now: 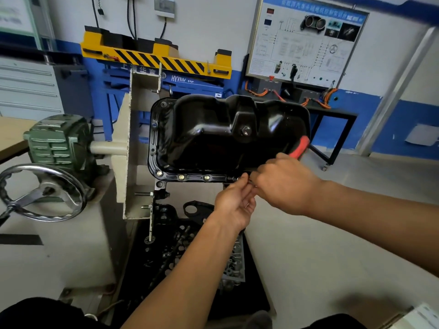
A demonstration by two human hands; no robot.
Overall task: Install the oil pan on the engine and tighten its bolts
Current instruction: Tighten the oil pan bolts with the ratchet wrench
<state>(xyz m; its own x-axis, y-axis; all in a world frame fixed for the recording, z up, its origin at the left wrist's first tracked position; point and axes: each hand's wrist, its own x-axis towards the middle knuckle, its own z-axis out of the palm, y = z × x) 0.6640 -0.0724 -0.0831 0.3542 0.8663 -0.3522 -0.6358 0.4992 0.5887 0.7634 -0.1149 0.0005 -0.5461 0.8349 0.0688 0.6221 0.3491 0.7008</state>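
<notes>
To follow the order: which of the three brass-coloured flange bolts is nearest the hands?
The rightmost bolt; the middle bolt and leftmost bolt sit farther left.

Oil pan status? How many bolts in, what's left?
Done: glossy black metal oil pan is in place, with three brass-coloured bolts in its near flange. In hand: right hand grips a red-handled tool at the next hole, with left hand fingers at its tip. Left: that bolt, plus left-flange holes that look empty. Far edge is hidden and tightness can't be judged.
</notes>
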